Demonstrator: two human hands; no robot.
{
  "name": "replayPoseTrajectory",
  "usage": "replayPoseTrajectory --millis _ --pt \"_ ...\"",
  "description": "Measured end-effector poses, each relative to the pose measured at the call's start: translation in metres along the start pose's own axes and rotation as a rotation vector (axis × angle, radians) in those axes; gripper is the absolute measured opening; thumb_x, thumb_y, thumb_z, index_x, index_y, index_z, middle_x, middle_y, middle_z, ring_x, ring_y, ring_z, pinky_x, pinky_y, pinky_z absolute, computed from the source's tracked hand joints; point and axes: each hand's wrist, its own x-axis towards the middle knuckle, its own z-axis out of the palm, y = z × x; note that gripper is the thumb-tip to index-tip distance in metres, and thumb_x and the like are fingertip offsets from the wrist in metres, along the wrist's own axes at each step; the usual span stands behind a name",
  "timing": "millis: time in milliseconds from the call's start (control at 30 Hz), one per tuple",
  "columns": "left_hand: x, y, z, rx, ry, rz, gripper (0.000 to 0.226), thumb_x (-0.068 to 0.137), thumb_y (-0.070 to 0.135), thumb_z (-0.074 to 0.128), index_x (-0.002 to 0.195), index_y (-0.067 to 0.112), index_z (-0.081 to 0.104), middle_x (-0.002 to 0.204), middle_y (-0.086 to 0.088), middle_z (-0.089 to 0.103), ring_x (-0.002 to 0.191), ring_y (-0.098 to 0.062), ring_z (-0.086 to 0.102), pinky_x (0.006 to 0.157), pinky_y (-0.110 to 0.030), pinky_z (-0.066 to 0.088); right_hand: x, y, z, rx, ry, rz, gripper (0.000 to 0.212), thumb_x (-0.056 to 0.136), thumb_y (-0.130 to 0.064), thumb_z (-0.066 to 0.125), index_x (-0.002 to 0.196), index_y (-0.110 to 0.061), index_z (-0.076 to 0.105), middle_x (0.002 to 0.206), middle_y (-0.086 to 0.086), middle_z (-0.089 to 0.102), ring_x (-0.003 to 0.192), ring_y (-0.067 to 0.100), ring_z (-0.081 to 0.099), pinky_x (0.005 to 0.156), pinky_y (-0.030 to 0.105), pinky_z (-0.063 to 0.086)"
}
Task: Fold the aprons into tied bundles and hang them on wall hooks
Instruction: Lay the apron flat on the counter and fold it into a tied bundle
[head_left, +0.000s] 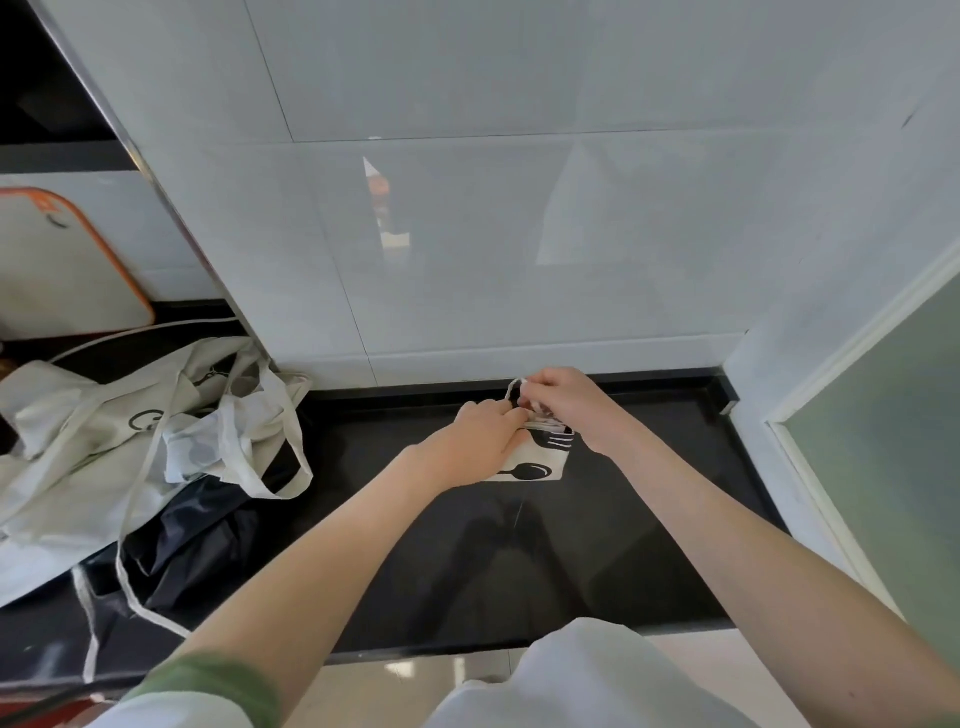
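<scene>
A small folded cream apron bundle (540, 465) with black utensil prints lies on the black counter (649, 519), near the tiled wall. My left hand (480, 434) lies over its left part, fingers curled onto the cloth and strap at the top. My right hand (563, 397) pinches the cream strap (515, 387), which forms a small loop just above the bundle. No wall hook is in view.
A heap of loose cream aprons (130, 436) with long straps lies at the left over dark fabric (192, 540). A white board with an orange rim (62, 265) leans at far left. A glass door frame (831, 467) stands at right.
</scene>
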Motion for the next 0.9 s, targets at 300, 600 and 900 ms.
replayPoseTrajectory --millis 300,600,900 --pt "0.0 0.004 0.011 -0.078 0.3 -0.124 0.029 0.104 0.023 0.03 0.126 0.011 0.045 0.118 -0.004 0.05 0.104 -0.022 0.047 0.087 -0.03 0.029 -0.002 -0.025 0.001 0.356 0.198 -0.077 0.013 0.098 -0.009 0.045 0.1 -0.013 0.057 0.073 0.003 0.06 0.068 0.015 0.057 0.069 0.027 0.05" --pt "0.018 -0.003 -0.005 -0.9 0.379 -0.642 0.028 0.102 0.019 0.037 0.117 0.005 0.057 0.089 -0.001 0.053 0.085 -0.017 0.052 0.076 -0.027 0.044 -0.035 -0.05 0.031 0.61 0.061 -0.288 0.014 0.099 -0.009 0.047 0.112 -0.014 0.048 0.057 -0.003 0.045 0.047 0.008 0.034 0.051 0.019 0.033" --pt "0.011 -0.025 -0.029 -1.293 0.369 -0.58 0.026 0.104 0.031 0.033 0.112 0.019 0.054 0.11 -0.002 0.061 0.109 -0.021 0.055 0.092 -0.032 0.045 -0.017 0.025 -0.002 0.459 0.046 0.151 0.026 0.099 -0.016 0.05 0.122 -0.006 0.05 0.068 0.007 0.053 0.039 0.009 0.025 0.039 0.022 0.02"
